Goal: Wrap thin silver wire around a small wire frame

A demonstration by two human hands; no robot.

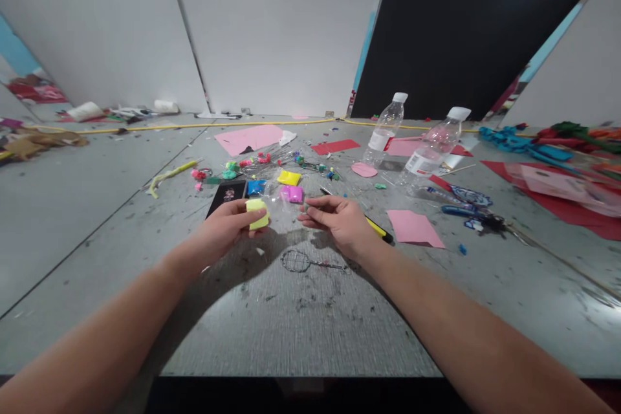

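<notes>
My left hand (pixel 226 223) is closed round a pale yellow packet (pixel 254 207), the thumb lying across its front. To the right of it, my right hand (pixel 342 218) is pinched, with thumb and fingertips together at a tiny greyish bit that I cannot make out. A racket-shaped wire piece (pixel 295 262) lies flat on the table below both hands. Just beyond the hands are a purple packet (pixel 292 194), a bright yellow packet (pixel 289 178) and a blue packet (pixel 255 187). A dark phone-like slab (pixel 228 193) lies behind my left hand.
Two clear plastic bottles (pixel 385 129) stand at the back right. A yellow and black cutter (pixel 379 229) lies partly behind my right wrist, beside pink paper (pixel 414 228). Blue-handled pliers (pixel 458 210) are farther right. Small coloured pieces on wires (pixel 262 158) are scattered behind the packets.
</notes>
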